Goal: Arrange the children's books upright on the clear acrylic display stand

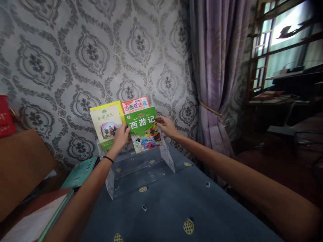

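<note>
A green picture book stands tilted back in the upper step of a clear plastic book rack. My left hand is closed at its left edge, and my right hand pinches its upper right edge. Behind it, a red-topped book shows only its upper part. To the left leans a cream-covered book, partly hidden by my left hand. A yellow book peeks out behind the cream one.
Under the rack lies a dark blue cloth with pineapple prints. At left are a turquoise book, a cardboard box and a red basket. Patterned wallpaper rises behind; a purple curtain hangs at right beside a wooden shelf.
</note>
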The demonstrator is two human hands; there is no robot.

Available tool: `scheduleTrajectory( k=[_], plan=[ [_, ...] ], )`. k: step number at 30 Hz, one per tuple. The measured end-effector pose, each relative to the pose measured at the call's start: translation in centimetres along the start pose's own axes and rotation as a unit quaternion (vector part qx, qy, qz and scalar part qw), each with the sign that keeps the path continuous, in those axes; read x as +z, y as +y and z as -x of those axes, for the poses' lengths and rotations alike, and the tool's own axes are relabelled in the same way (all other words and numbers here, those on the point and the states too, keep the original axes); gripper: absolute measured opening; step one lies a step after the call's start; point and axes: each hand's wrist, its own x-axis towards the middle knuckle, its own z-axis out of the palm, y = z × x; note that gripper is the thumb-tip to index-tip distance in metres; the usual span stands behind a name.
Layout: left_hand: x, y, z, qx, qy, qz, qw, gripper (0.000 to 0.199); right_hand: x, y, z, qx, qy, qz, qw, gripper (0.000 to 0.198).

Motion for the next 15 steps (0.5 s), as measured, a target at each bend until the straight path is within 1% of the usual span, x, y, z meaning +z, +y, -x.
scheduleTrajectory(
  k=[5,10,12,15],
  plan=[
    [-0.05,0.26,-0.18,-0.022,-0.015,-0.006,1.000,0.016,-0.04,0.42,0.10,0.009,-0.001,-0.030,1.000,0.032],
    [0.04,0.42,-0.02,-0.022,-0.001,-0.011,1.000,0.021,0.09,0.38,0.34,0.022,0.006,-0.052,0.998,0.027],
    [0.24,0.41,0.06,-0.036,-0.005,0.005,0.999,0.026,0.22,0.39,0.24,0.032,0.017,-0.059,0.998,0.025],
    [0.79,0.27,0.06,-0.080,-0.021,0.062,0.995,0.032,0.43,0.52,-0.38,0.049,0.036,-0.066,0.996,0.025]
  ],
)
